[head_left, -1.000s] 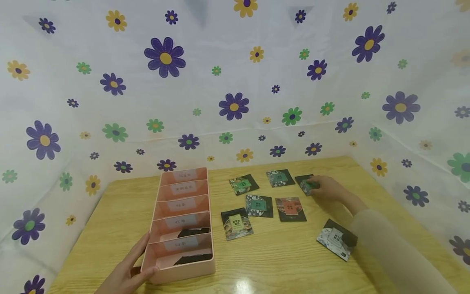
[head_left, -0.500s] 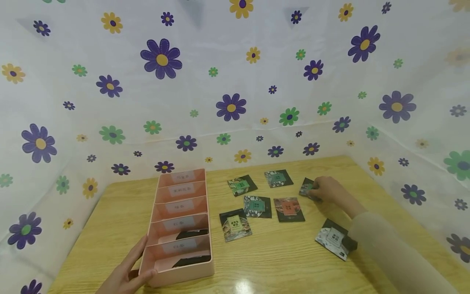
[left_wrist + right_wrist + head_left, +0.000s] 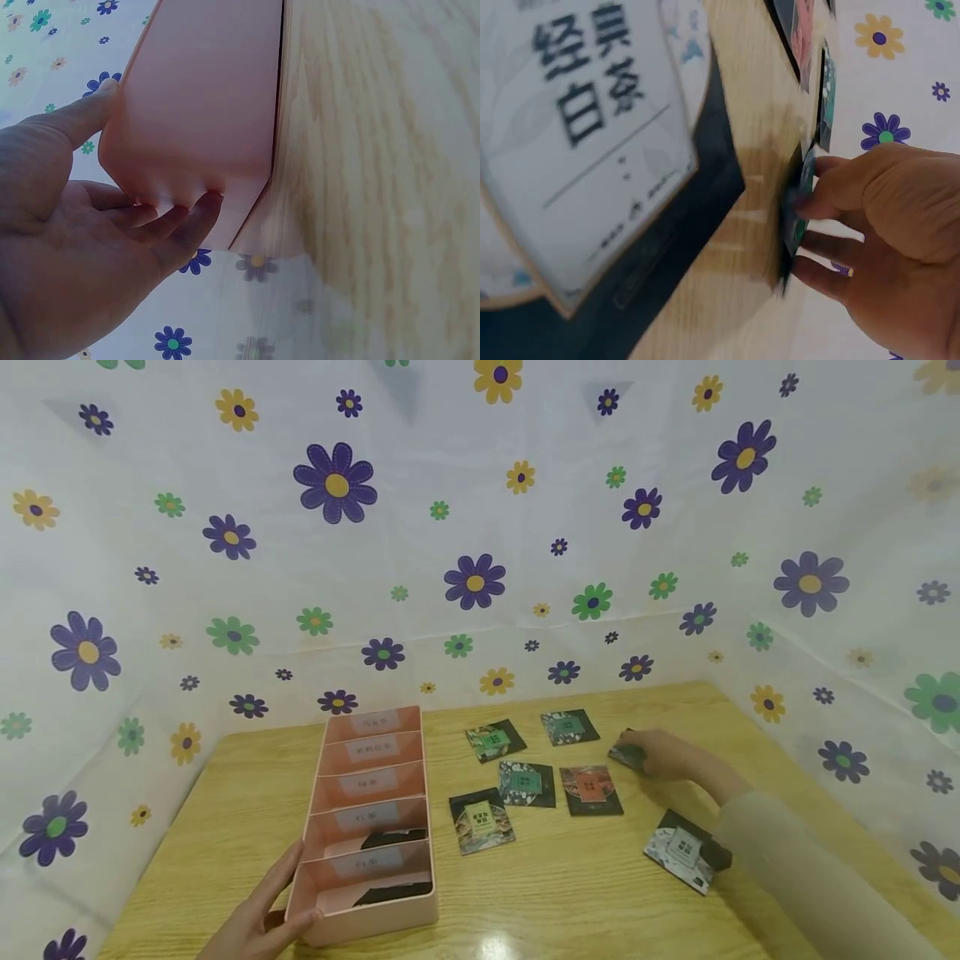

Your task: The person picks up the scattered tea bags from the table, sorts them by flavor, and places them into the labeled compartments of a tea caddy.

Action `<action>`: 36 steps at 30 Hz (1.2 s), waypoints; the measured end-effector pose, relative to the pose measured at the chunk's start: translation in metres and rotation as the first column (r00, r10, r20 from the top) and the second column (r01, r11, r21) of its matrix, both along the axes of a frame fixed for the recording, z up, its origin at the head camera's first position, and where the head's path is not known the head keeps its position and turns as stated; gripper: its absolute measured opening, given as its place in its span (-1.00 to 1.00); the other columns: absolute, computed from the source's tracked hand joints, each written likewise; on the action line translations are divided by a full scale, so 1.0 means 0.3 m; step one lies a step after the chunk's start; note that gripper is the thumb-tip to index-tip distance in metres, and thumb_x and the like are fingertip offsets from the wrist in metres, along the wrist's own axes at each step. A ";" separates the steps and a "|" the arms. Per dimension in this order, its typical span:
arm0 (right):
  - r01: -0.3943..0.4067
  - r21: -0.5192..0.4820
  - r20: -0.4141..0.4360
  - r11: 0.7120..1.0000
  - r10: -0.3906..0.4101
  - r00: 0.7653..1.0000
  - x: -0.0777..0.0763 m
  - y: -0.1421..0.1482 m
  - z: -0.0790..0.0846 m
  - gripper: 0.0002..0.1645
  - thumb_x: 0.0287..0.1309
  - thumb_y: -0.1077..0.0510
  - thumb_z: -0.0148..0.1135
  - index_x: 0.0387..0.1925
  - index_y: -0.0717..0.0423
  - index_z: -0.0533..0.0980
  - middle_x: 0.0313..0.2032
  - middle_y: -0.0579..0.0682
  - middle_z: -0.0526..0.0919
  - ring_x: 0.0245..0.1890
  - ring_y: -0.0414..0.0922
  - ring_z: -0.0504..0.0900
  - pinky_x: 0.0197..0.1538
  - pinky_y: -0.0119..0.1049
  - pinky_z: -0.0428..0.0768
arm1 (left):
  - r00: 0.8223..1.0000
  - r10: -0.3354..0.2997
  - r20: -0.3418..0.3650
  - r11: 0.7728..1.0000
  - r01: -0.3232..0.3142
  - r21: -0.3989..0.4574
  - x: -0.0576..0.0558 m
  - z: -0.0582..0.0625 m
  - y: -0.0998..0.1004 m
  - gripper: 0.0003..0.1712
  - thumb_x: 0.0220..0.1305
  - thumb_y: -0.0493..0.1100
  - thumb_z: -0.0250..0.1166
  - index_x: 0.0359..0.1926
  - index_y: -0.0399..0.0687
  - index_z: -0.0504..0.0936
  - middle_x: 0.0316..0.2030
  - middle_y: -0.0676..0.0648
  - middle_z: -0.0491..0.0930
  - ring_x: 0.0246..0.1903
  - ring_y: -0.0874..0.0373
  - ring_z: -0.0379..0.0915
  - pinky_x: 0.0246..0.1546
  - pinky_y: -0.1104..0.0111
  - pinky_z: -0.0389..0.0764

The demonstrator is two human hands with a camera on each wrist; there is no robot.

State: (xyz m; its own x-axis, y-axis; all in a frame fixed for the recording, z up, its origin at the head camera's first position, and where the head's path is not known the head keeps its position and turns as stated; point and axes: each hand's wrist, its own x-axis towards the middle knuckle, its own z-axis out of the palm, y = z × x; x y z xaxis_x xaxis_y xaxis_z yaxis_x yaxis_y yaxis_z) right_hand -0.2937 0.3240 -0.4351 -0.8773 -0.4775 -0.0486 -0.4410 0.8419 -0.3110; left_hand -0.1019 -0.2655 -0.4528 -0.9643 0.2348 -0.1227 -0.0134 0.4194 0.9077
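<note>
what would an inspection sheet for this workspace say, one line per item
Surface: wood-grain table, with a light glare near its front edge.
Job's things: pink box with five labelled compartments, dark items in the nearest two; six loose packets lie flat right of it.
Clutter: nothing seen.
Hands: left hand grips the box's near left corner; right hand pinches a tilted packet.
Cables: nothing seen.
Surroundings: flower-print cloth behind and at both sides.
</note>
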 end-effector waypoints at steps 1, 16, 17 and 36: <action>0.012 0.012 0.011 1.000 -0.012 1.000 0.002 0.001 0.002 -0.40 -0.02 0.58 0.16 0.15 0.39 0.58 0.17 0.45 0.57 0.12 0.33 0.57 0.19 0.23 0.52 | 1.000 0.000 -0.001 1.000 0.000 -0.003 0.000 -0.001 0.000 0.00 0.50 -0.19 0.28 0.68 -0.06 -0.17 0.60 -0.38 -0.16 0.46 -0.31 -0.03 -0.05 0.30 0.64; 0.276 0.019 0.005 0.961 -0.276 0.961 0.014 0.010 0.013 -0.58 0.38 0.07 0.32 -0.36 0.42 0.53 -0.43 0.18 0.62 -0.43 0.04 0.57 -0.31 -0.11 0.58 | 1.000 0.012 -0.014 1.000 -0.012 -0.008 0.003 -0.004 -0.003 0.00 0.49 -0.20 0.29 0.68 -0.08 -0.16 0.59 -0.39 -0.14 0.47 -0.04 0.08 -0.07 0.32 0.64; 0.263 0.003 -0.018 0.965 -0.263 0.965 0.009 0.017 0.010 -0.60 0.38 0.11 0.31 -0.32 0.46 0.54 -0.40 0.22 0.64 -0.40 0.09 0.60 -0.28 -0.06 0.61 | 1.000 0.013 -0.012 1.000 -0.013 -0.008 0.003 -0.004 -0.003 0.00 0.49 -0.20 0.29 0.68 -0.09 -0.16 0.59 -0.39 -0.15 0.47 -0.04 0.07 -0.07 0.31 0.64; 0.042 -0.079 0.029 0.996 -0.040 0.999 -0.010 0.059 0.001 -0.28 -0.09 0.45 0.41 0.20 0.53 0.48 -0.05 0.37 0.54 -0.10 0.16 0.52 0.00 0.08 0.57 | 1.000 0.017 0.011 0.999 -0.017 -0.029 0.002 -0.002 -0.002 0.01 0.48 -0.18 0.30 0.68 -0.08 -0.17 0.60 -0.38 -0.15 0.48 -0.28 -0.03 -0.04 0.33 0.63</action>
